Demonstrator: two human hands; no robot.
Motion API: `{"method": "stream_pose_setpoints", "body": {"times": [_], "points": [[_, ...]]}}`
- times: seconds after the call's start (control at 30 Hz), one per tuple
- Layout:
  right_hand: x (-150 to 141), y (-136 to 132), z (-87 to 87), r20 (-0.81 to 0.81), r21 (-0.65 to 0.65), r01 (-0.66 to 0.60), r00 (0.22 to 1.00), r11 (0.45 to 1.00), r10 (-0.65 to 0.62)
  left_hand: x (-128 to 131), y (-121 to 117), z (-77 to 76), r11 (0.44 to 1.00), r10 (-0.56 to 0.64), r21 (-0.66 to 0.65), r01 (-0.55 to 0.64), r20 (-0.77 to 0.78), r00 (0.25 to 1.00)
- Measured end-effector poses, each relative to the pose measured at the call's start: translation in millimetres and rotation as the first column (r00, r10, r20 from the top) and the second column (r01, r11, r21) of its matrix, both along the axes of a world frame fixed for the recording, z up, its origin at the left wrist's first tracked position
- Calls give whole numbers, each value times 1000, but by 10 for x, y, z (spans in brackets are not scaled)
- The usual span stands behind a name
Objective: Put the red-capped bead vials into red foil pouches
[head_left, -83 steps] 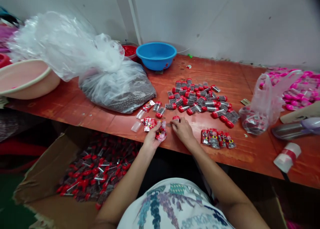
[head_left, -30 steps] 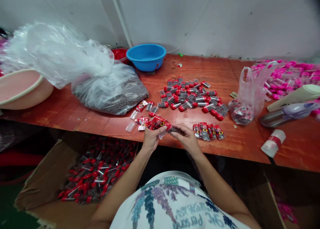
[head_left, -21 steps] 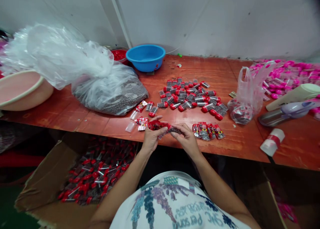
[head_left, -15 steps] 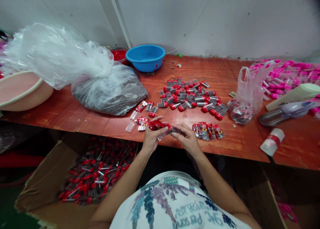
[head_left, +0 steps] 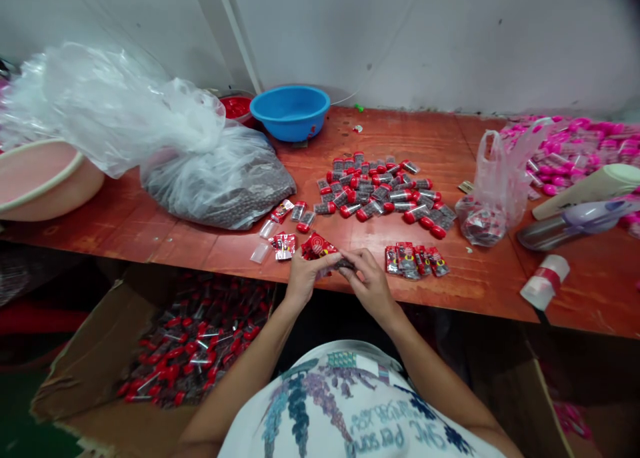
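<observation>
My left hand (head_left: 303, 279) pinches a bunch of small red printed sleeves (head_left: 318, 246) at the table's front edge. My right hand (head_left: 369, 281) is closed on a small clear tube of dark beads (head_left: 345, 264), its end against the red sleeves. The two hands touch. A row of finished red-wrapped tubes (head_left: 415, 261) lies just right of my right hand. Behind it spreads a pile of red-capped tubes (head_left: 383, 195). More red sleeves (head_left: 283, 245) and empty clear tubes (head_left: 260, 253) lie left of my left hand.
A big clear bag of dark beads (head_left: 220, 185) lies at the left, by a pink basin (head_left: 43, 181). A blue bowl (head_left: 292, 111) stands at the back. Right: a small plastic bag (head_left: 493, 198), pink-capped tubes (head_left: 575, 155), a heat gun (head_left: 580, 221). A cardboard box of tubes (head_left: 185, 341) sits below.
My hands have closed together; the right hand moved left with the tube against the red sleeves. Since 2.8 s ago both hands lifted off the table toward me.
</observation>
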State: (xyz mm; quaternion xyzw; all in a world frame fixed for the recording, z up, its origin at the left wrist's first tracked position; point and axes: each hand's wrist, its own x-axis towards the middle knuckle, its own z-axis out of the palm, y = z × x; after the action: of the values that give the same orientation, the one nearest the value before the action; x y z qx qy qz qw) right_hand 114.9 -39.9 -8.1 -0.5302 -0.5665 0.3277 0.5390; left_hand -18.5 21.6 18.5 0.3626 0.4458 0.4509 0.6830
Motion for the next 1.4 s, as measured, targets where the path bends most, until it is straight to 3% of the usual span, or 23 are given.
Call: {"method": "stream_pose_setpoints", "body": {"times": [0.2, 0.4, 0.47, 0.6, 0.7, 0.83, 1.03, 1.13, 1.27, 1.4], "points": [[26, 3, 3, 42, -19, -16, 999, 1000, 17, -33, 44, -24, 998, -59, -5, 59, -6, 998], [-27, 6, -78, -188, -71, 51, 980, 996, -64, -18, 36, -38, 995, -94, -13, 95, 38, 995], [-62, -5, -101, -266, -89, 68, 960, 994, -89, 3, 26, -54, 996, -88, 2, 88, -8, 996], [-122, -28, -115, -224, -117, 127, 963, 985, -151, 27, 35, -92, 997, -26, 68, 36, -138, 990], [-146, -17, -127, -344, -176, 157, 915, 972, -210, 12, 52, -107, 995, -56, 74, 68, -162, 985], [-131, 11, -131, -524, -235, 68, 831, 970, -185, -19, 54, -116, 986, -165, -12, 165, -37, 986], [-68, -9, -126, -220, -126, 133, 963, 983, -158, -1, 30, -142, 987, -153, -61, 147, -110, 982], [-20, 2, -150, -253, -134, 117, 956, 984, -148, -3, 34, -139, 992, -114, -66, 109, -69, 991], [51, 18, -180, -303, -145, -71, 953, 987, 24, -26, 37, -119, 988, -76, -142, 64, -84, 993], [75, 23, -208, -285, -114, -32, 959, 993, -2, 16, -2, -135, 978, -154, -154, 142, -70, 986]]}}
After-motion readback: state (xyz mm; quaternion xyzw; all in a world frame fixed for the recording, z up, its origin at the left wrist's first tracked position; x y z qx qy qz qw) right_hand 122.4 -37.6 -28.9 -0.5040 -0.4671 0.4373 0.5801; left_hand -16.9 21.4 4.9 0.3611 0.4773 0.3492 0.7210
